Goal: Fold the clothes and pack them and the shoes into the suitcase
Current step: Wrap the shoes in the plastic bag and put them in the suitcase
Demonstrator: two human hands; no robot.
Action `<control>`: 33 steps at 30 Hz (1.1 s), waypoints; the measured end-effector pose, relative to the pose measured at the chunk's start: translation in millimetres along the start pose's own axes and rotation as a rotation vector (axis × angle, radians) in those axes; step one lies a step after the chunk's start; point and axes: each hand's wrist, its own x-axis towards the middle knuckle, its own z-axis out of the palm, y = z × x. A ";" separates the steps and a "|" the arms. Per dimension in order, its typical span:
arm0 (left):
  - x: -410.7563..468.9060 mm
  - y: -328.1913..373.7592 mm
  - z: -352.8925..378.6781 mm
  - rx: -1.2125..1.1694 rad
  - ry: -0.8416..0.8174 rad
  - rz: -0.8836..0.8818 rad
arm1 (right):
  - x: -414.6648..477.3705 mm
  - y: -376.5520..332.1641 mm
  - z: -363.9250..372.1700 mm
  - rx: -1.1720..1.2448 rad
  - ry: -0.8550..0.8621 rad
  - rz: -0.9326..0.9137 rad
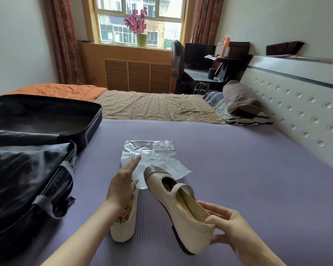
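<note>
Right hand (226, 226): gripping shoe (178, 204) heel, toe over plastic bag (152, 153)
Left hand (123, 181): fingers straight, at bag's left edge
Bag print: unreadable

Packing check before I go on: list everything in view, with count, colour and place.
Bed cover: one, purple, foreground.
Suitcase: one, black, open, on the bed cover's left.
Held shoe: one, cream, lifted above the bed cover.
Lying shoe: one, cream, on the bed cover, left of the held shoe.
Plastic bag: one, clear, flat beyond the shoes.
Pillow: one, striped, by the headboard.
Blanket: one, orange, far left.
Potted flowers: one, pink, windowsill.
Left hand: open, fingers straight, over the bag's near edge.
Right hand: fingers grip the held shoe's heel.
</note>
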 end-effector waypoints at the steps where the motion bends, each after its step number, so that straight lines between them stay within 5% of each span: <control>1: -1.9 -1.0 -0.1 0.007 0.007 0.017 | 4.3 -0.7 4.3 0.006 0.026 -0.005; 11: -28.1 6.9 6.2 0.156 -0.050 0.262 | 54.4 18.9 53.3 0.122 0.265 -0.062; 20: -29.8 4.0 10.9 -0.019 -0.037 0.186 | 70.8 77.4 72.5 -0.052 0.377 -0.151; 25: -31.2 6.2 10.4 -0.070 -0.063 0.184 | 71.0 99.6 90.9 -0.397 0.439 -0.241; 33: -31.6 5.8 11.1 -0.090 -0.051 0.150 | 90.1 94.8 102.8 -0.163 0.647 -0.403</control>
